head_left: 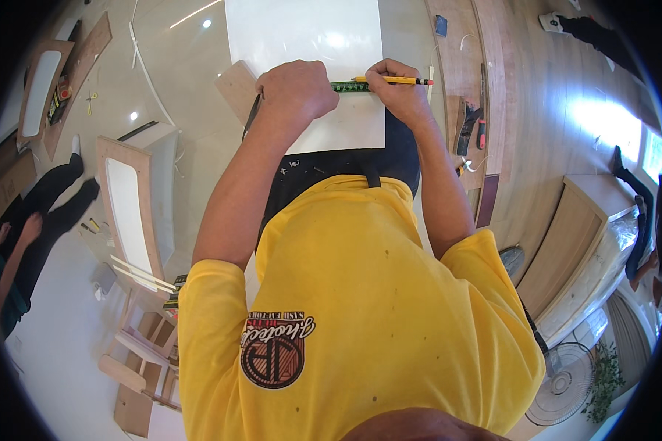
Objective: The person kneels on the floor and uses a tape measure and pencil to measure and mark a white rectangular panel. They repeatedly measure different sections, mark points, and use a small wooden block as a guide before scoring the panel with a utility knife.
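Note:
A smooth white panel (305, 33) lies before me, its near end reaching over my dark-trousered legs. Across it runs a green measuring tape (351, 87) with dark markings, stretched between my hands. My left hand (296, 90) is closed over the tape's left end; the tape's case, if it is there, is hidden under the fingers. In my closed right hand (399, 90) is a yellow pencil (401, 79), lying nearly level with its red end to the right. The right fingers rest at the panel's right edge by the tape's other end. A light wooden board (237, 87) sits beside my left hand.
To the right, wooden boards (460, 66) carry a red-handled screwdriver (482, 134) and other tools. Framed white panels (129, 206) stand on the left, near another person's legs (48, 198). A wooden cabinet (566, 235) and a fan (560, 382) are at the lower right.

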Available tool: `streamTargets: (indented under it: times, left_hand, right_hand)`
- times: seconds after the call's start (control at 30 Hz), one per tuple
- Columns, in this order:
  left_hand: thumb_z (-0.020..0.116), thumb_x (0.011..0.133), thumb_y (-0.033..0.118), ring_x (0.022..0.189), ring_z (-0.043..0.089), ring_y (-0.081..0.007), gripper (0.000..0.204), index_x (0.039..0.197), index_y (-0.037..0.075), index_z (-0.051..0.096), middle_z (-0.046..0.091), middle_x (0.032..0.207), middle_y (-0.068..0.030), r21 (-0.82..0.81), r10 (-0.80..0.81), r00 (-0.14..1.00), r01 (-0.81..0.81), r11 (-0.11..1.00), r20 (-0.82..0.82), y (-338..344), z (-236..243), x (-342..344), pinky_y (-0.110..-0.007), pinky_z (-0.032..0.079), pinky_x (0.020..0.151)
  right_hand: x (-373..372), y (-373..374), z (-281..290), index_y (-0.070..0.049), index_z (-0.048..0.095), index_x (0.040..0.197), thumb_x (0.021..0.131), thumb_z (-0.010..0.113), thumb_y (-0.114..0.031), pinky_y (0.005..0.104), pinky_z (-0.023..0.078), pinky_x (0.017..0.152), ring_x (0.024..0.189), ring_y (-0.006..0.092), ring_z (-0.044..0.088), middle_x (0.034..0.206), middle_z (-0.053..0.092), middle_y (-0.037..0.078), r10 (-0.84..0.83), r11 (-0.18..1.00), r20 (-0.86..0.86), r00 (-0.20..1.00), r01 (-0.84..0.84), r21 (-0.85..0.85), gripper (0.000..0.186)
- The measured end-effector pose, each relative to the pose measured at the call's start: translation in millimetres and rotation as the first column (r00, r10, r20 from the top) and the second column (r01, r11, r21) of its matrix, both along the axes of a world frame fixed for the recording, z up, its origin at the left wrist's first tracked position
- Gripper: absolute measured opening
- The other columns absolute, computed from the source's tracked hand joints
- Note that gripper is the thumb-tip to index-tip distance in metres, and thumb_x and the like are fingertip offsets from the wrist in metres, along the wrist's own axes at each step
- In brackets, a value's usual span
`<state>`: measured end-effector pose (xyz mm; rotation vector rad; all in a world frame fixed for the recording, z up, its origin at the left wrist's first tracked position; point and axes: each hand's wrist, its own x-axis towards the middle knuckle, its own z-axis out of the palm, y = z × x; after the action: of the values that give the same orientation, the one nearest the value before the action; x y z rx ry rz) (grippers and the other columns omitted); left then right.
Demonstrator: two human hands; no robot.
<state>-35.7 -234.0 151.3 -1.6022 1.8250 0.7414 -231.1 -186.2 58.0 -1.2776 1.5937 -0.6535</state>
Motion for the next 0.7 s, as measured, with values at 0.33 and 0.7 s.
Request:
streamTargets:
  times: [0.33, 0.7]
  left_hand:
    - [0.069, 0.086, 0.037, 0.1, 0.076, -0.0315, 0.041, 0.11, 0.006, 0.079, 0.079, 0.106, -0.016, -0.002, 0.012, 1.0, -0.012, 1.0, -0.018, -0.2, -2.8, 1.7, -0.044, 0.06, 0.088]
    - [0.069, 0.085, 0.038, 0.1, 0.076, -0.0317, 0.041, 0.109, 0.005, 0.08, 0.079, 0.105, -0.0163, -0.006, 0.018, 1.0, -0.018, 1.0, -0.024, 1.6, -3.3, 2.3, -0.044, 0.061, 0.087]
  right_hand:
    - [-0.6, -1.1, -1.7, -0.004, 0.075, 0.095, 0.091, 0.071, -0.027, 0.0316, 0.056, 0.076, 0.078, 0.0175, 0.07, 0.085, 0.076, 0.008, 0.003, 1.0, 0.033, 0.999, -0.003, 0.01, 0.024]
    - [-1.4, -1.4, -2.6, -0.004, 0.076, 0.096, 0.091, 0.071, -0.029, 0.0321, 0.057, 0.076, 0.079, 0.0181, 0.071, 0.086, 0.077, 0.009, 0.025, 1.0, -0.032, 0.999, -0.025, 0.01, 0.026]
